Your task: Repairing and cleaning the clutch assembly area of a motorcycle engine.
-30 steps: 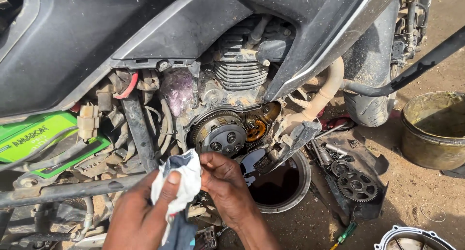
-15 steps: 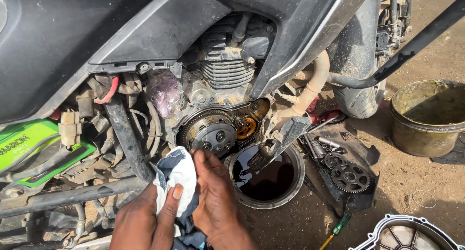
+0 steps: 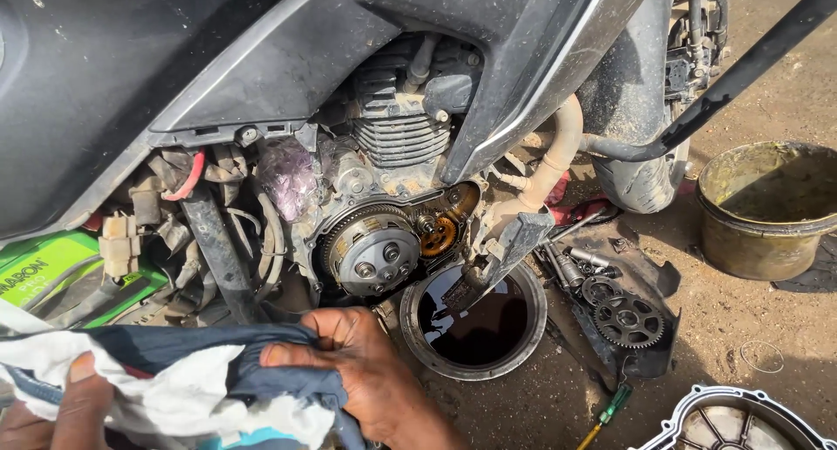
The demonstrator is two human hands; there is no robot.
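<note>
Head view looks down at our two hands holding a rag (image 3: 187, 385) low in front of the motorcycle engine (image 3: 397, 167). Our right hand (image 3: 362, 371) is closed on the rag, thumb and fingers pinching its dark blue fold. Our left hand (image 3: 57, 406) sits at the bottom left corner, thumb pressed on the white part of the cloth, gripping it too. The rag stretches between both hands.

Just above the right hand is the exposed clutch (image 3: 377, 254), with a small brass-coloured gear (image 3: 438, 235) beside it. To the right of that hand, a round pan of dark oil (image 3: 475, 323) rests on the ground. Further right lie loose gears (image 3: 628, 321) on a dark sheet, and a green-handled screwdriver (image 3: 608, 412). Well beyond them stands a dirty bucket (image 3: 767, 210). Above the left hand we see a green battery (image 3: 52, 271).
</note>
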